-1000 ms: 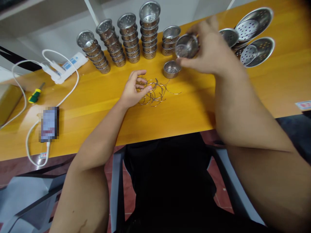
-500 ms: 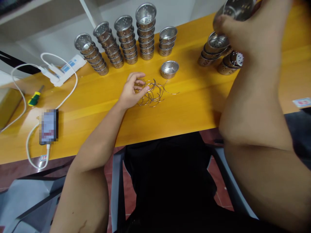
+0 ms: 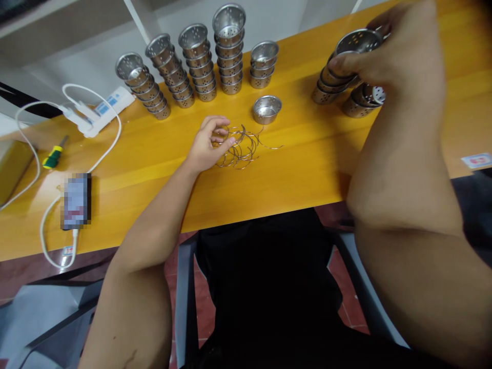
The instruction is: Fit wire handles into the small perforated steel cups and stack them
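Note:
My right hand (image 3: pixel 376 59) grips a perforated metal cup (image 3: pixel 355 43) by its sides, thumb on the near side. The cup sits at the top of a short stack of similar cups (image 3: pixel 326 91); whether it rests fully in the stack is hidden. Beside that stack, partly behind my wrist, are more cups (image 3: pixel 357 102). My left hand (image 3: pixel 211 143) lies on the table with fingers apart and slightly curled, at the left edge of a loose pile of thin curved wires (image 3: pixel 246 148). A single metal cup (image 3: pixel 267 110) stands just beyond the wires.
Several tall cup stacks (image 3: pixel 198 64) and a shorter stack (image 3: pixel 263 64) line the back of the yellow table (image 3: pixel 269 189). At left are a white power strip (image 3: pixel 107 110), a green-yellow screwdriver (image 3: pixel 54 156), white cables and a phone (image 3: pixel 77 201). A small sticker (image 3: pixel 476 161) lies at right.
My right hand has come down with the cup from above onto the right-hand stack. My left hand has stayed by the wires.

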The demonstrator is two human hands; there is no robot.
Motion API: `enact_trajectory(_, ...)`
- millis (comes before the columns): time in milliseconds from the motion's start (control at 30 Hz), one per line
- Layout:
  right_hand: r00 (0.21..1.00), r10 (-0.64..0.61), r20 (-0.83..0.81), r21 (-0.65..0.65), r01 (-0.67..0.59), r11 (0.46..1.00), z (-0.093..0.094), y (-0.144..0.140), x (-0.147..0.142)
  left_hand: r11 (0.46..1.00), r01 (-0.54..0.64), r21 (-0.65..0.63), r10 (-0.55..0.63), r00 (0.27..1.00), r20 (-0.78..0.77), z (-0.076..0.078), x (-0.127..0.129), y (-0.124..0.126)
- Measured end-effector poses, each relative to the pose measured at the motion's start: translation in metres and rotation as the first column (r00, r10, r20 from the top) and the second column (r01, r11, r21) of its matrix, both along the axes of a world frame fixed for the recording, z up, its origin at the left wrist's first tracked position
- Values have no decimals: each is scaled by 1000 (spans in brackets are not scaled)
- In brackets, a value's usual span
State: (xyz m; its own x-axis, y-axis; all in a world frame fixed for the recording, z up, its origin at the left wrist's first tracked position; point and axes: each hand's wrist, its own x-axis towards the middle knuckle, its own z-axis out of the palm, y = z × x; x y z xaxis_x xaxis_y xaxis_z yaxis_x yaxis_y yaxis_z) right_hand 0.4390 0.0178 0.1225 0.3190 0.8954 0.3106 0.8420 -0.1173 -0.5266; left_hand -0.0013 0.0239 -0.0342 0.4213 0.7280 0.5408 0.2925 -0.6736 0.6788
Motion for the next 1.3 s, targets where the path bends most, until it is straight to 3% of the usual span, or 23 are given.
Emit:
enact_trajectory(100,995,-56,-86,-109,47,993,17,-15,-17,1000,7,-12,-7,1000,6,1,1,-1)
enact_trajectory(167,995,-49,-86,-108,40,993,17,-16,-17,1000,8,-19,-8,1000,3,1,1,-2)
enact_trajectory(367,992,112,-49,58,-110,992,-10,-9,-7,1000,4,-29,-4,1000,-3,-1,0,0)
enact_trajectory(533,986,164,31,153,-166,974,-21,7,-3,997,-15,-74,13,1000,-26,1,1,0)
enact_trajectory(667,987,138,81,217,-153,964,-17,16,-1,995,-21,-94,17,999,-33,4,2,-2)
enact_trajectory(833,998,20,60,125,-28,992,-3,10,-16,998,-9,-66,7,1000,-20,3,2,-2)
enact_trajectory(933,997,13,71,223,-28,974,-3,12,-17,1000,-5,-22,4,999,-32,2,1,-2)
enact_trajectory(1000,993,83,80,351,-106,930,-9,18,-16,1000,-28,-12,27,998,-57,2,1,-2)
enact_trajectory(1067,975,203,90,473,-221,853,-14,21,-20,999,-44,-24,42,997,-71,3,1,-2)
enact_trajectory(1133,940,323,108,491,-333,805,-18,19,-33,999,-32,-36,30,998,-59,3,1,-2)
enact_trajectory(1233,830,542,128,262,-556,789,-21,10,-60,1000,8,-24,-8,1000,-14,3,0,-1)
enact_trajectory(1300,713,690,122,25,-697,716,-26,7,-75,1000,18,-17,-18,1000,-2,3,0,-1)
